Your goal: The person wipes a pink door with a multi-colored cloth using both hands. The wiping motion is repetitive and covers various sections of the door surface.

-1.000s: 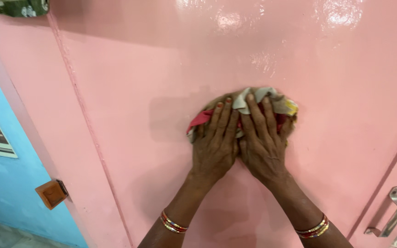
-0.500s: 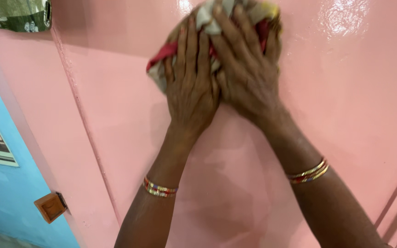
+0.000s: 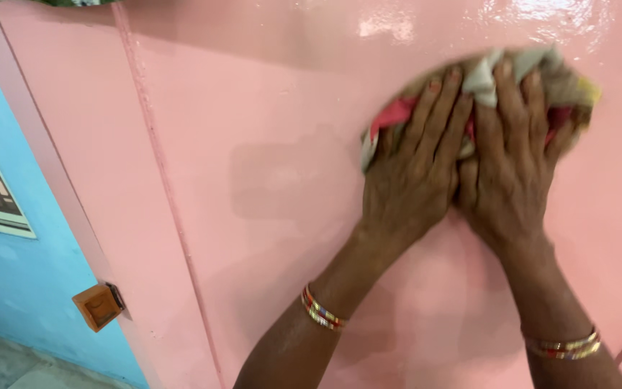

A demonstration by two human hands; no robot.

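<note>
Two hands are at work here, and both are yours, pressed side by side on one bunched rag against a big glossy pink door (image 3: pixel 268 187). Start with that door: it fills nearly everything behind your grip, its panel seam running down well to the left of your hands, with bright glare patches just above them. Farther left, past the frame, stands a blue wall (image 3: pixel 8 288) with a window corner, and a small orange-brown block (image 3: pixel 97 306) sits low on the door's edge, well below and left of your grip.

The step in hand looks like wiping the door face with the rag (image 3: pixel 484 94), a crumpled cloth of cream, red and a touch of yellow, trapped between your palms and the panel high on the right. The edges blur, so a stroke seems under way. The next pass likely calls for steady flat pressure and keeping the cloth bunched under both palms so that no loose corner slips out.

Your left hand (image 3: pixel 412 180) lies flat, fingers spread and extended over the cloth's left half, pressing rather than clenching. Your right hand (image 3: pixel 512 166) touches it at the thumb side, fingers likewise stretched over the right half. Thin bangles (image 3: pixel 322 311) ring each wrist below.
</note>
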